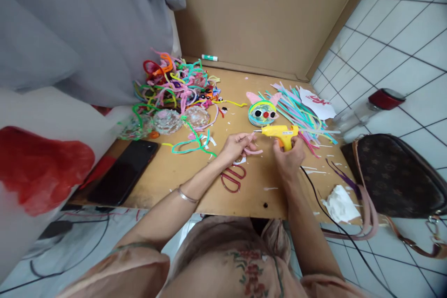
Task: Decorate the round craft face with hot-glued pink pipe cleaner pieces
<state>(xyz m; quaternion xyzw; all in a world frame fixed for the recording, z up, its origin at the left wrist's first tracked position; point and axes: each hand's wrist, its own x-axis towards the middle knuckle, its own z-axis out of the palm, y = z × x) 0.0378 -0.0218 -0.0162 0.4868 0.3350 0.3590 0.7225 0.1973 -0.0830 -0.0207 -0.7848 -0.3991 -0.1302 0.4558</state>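
My right hand [289, 156] is wrapped round the handle of a yellow hot glue gun [279, 131], whose nozzle points left. A clear glue stick [319, 132] sticks out of its back end. In my left hand [239, 145] a pink pipe cleaner [253, 152] is pinched, its end close to the nozzle; I cannot tell whether they touch. Just behind the glue gun stands a small round animal head [262, 112] with pink ears, black-and-white eyes and a red nose. Red-handled scissors [234, 178] lie below my left hand, their blades mostly hidden.
A tangled heap of coloured pipe cleaners [174, 84] fills the back left. Loose pipe cleaners [296, 107] lie at the back right. Also on the table are a black phone [124, 172], a glue tube [209, 57] and crumpled tissue [340, 204]. A brown handbag [401, 172] sits right, near the gun's cord [335, 219].
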